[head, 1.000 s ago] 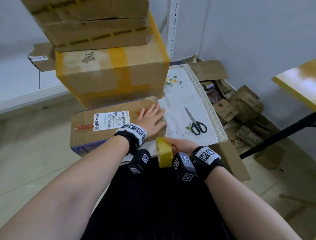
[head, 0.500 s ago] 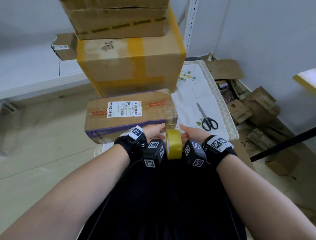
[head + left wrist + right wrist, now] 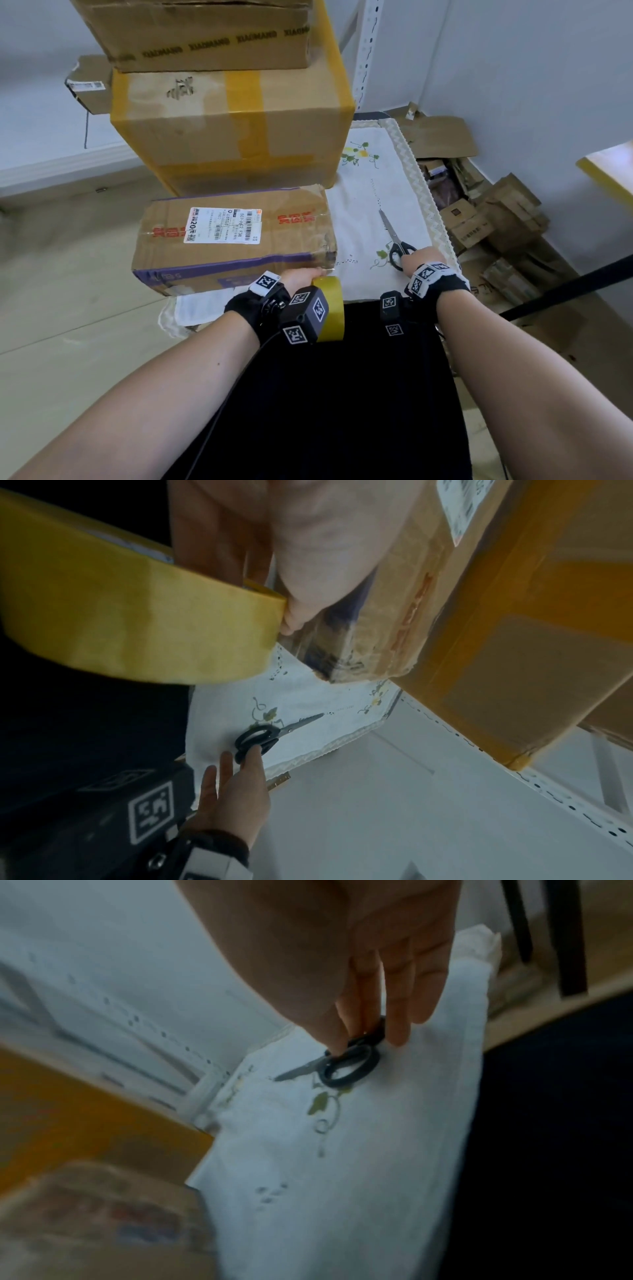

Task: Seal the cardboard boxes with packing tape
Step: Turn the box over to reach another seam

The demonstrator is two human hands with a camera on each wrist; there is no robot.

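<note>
A flat cardboard box (image 3: 233, 236) with a white shipping label lies on its side at the table's left. My left hand (image 3: 303, 275) grips the yellow tape roll (image 3: 330, 301) at the box's near right corner. In the left wrist view its fingers (image 3: 219, 547) go through the tape roll (image 3: 137, 620) and the thumb lies outside it, against the box (image 3: 394, 601). My right hand (image 3: 416, 257) reaches to the black-handled scissors (image 3: 397, 243) on the cloth. Its straight fingertips (image 3: 397, 1031) touch the scissors (image 3: 349, 1066) at the handle loops, and the scissors still lie flat.
Two big taped boxes (image 3: 233, 137) are stacked behind the flat box. A white embroidered cloth (image 3: 370, 192) covers the table. Flattened cartons (image 3: 493, 219) are piled on the floor to the right, beside a black table leg (image 3: 565, 287).
My right hand let go of the tape roll and moved right to the scissors. The left hand took the roll over and holds it at the box's corner.
</note>
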